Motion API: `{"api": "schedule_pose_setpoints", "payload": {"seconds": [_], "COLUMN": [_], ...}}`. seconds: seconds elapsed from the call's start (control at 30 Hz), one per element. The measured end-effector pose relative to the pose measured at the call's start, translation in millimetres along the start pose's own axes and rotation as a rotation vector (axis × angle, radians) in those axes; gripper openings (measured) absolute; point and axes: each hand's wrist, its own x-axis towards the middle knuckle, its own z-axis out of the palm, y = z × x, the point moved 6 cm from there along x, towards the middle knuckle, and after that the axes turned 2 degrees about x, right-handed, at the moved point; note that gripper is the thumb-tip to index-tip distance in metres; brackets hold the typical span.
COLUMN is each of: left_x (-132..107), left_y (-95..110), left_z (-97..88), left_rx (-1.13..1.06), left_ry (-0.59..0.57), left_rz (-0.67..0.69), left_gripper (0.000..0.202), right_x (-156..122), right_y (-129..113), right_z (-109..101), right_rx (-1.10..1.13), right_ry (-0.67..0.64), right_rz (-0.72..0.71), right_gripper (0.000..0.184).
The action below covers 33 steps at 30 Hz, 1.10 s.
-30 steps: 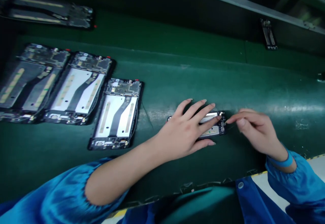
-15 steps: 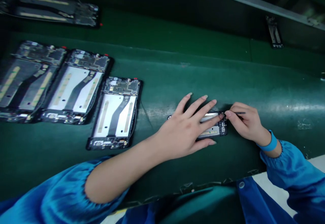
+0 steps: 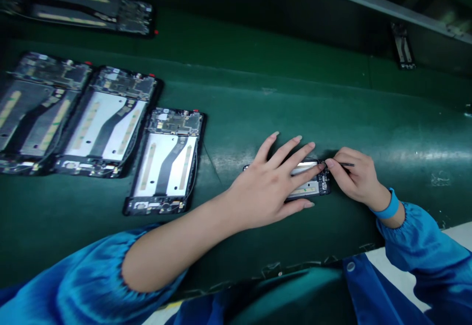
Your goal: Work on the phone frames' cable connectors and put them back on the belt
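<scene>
My left hand [image 3: 275, 182] lies flat, fingers spread, on an opened phone frame [image 3: 312, 183] that rests on the green belt [image 3: 258, 103]; most of the frame is hidden under the palm. My right hand [image 3: 354, 177] is at the frame's right end, its fingertips pinching a thin dark tool [image 3: 344, 164] whose tip touches the frame's upper right corner. Both arms wear blue sleeves, and a blue band circles the right wrist.
Three opened phone frames lie side by side to the left: [image 3: 167, 162], [image 3: 106, 121], [image 3: 35, 111]. Another frame [image 3: 92, 13] lies at the far left top, and a small one [image 3: 403, 47] at the far right by a metal rail. The near belt edge runs below my arms.
My right hand moved left to the frame's end and closed its fingers on the thin tool. My left hand stayed pressed on the frame. The view shifted slightly.
</scene>
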Motion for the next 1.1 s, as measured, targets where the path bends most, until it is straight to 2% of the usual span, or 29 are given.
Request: {"api": "schedule_pose_setpoints", "payload": {"seconds": [0.13,0.27,0.4,0.5,0.6,0.67,0.73,0.9,1.1], "left_x": [-1,0,3,5,5,3,1,-2,0], "left_y": [0,0,-3,-5,-1,3,6,10,10], "left_z": [0.8,-0.8,-3.4,-5.1,-5.4,-4.9,-4.1,-2.0,-2.6], "left_rx": [-0.004,-0.037,-0.065,-0.059,-0.027,-0.014,-0.01,-0.021,-0.077], "left_ry": [-0.005,0.01,0.028,0.039,0.03,0.028,0.036,0.055,0.055], "left_rz": [0.004,0.004,-0.061,-0.112,-0.055,0.007,0.045,0.06,0.05], "left_gripper": [0.063,0.061,0.056,0.054,0.052,0.05,0.047,0.041,0.038], "right_x": [-2,1,15,29,29,22,14,4,12], "right_y": [1,-2,8,23,30,27,21,20,22], "right_z": [2,0,-3,-3,3,7,9,12,14], "right_rx": [-0.043,0.012,0.045,0.205,0.384,0.413,0.417,0.45,0.385], "right_ry": [-0.005,0.021,-0.01,-0.171,-0.444,-0.617,-0.71,-0.661,-0.652], "right_rz": [0.006,0.017,0.194,0.422,0.669,0.76,0.794,0.845,0.822], "right_gripper": [0.033,0.037,0.04,0.038,0.037,0.037,0.038,0.041,0.037]}}
